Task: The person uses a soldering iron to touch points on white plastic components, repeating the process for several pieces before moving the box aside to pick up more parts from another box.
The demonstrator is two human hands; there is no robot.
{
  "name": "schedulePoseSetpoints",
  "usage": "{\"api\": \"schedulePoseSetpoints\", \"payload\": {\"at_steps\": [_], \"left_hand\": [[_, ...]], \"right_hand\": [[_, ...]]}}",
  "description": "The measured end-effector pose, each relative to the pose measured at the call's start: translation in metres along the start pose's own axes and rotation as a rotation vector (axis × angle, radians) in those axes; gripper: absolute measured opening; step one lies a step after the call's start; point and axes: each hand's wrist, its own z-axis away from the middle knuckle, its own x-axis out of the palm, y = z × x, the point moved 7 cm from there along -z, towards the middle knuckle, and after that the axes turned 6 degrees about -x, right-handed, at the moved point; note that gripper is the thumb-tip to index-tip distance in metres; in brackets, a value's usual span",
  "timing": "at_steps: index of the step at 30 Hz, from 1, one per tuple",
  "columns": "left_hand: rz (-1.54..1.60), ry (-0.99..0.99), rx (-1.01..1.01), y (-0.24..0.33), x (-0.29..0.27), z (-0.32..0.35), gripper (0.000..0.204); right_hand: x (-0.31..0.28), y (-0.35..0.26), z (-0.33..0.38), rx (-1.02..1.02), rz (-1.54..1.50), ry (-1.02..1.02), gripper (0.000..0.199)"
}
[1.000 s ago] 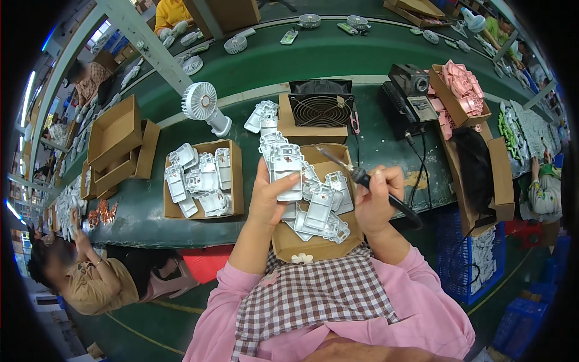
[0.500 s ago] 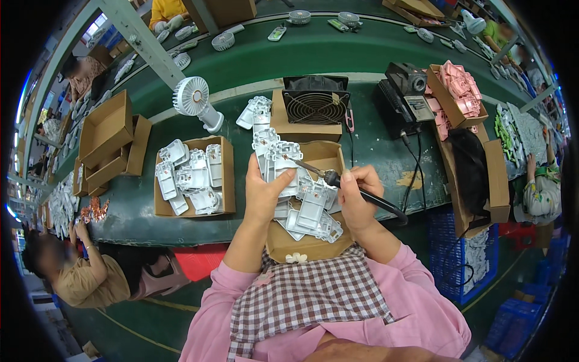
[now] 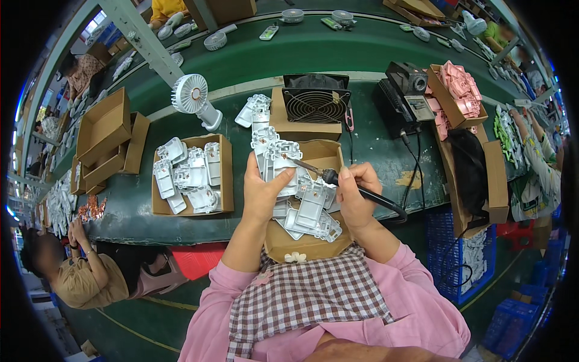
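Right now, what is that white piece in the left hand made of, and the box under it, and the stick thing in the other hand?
The white piece in the left hand looks like moulded plastic: matt, pale, with sharp ribs and cut-outs. The box seems to be plain cardboard, brown and dull with folded flaps. The tool in the right hand appears to have a metal tip, thin and grey, on a black handle, probably plastic or rubber.

Bare green bench (image 3: 374, 163) rightward; fan box (image 3: 313, 117) and parts tray (image 3: 192, 175) alongside.

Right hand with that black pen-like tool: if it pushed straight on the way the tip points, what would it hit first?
Most likely the white plastic part held up by the left hand. The tool in the right hand already seems to touch it, though depth is unclear.
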Motion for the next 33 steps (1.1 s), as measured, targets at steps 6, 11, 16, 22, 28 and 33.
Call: {"api": "schedulePoseSetpoints", "payload": {"at_steps": [6,11,16,22,28,33], "left_hand": [[0.007,0.006,-0.006,0.0015,0.0008,0.0002,0.05],[-0.002,-0.003,-0.008,0.002,0.001,0.0006,0.05],[-0.029,0.005,-0.016,0.0012,0.0007,0.0014,0.05],[-0.047,-0.007,-0.013,0.0,0.0032,0.0031,0.051],[-0.041,-0.016,-0.018,-0.0023,0.004,0.0017,0.051],[-0.035,-0.022,-0.04,0.0003,0.0031,-0.0012,0.051]], "right_hand": [[-0.0005,0.0027,-0.0023,-0.052,0.033,-0.019,0.017],[-0.0004,0.0008,-0.0014,-0.058,-0.014,0.002,0.018],[-0.0014,-0.0016,-0.0018,-0.046,-0.048,0.041,0.019],[-0.0002,-0.0008,-0.0006,-0.008,-0.073,0.0,0.015],[0.0003,-0.0003,-0.0009,0.007,-0.067,0.009,0.014],[0.0014,0.0076,-0.0037,0.0,-0.007,0.026,0.019]]}}
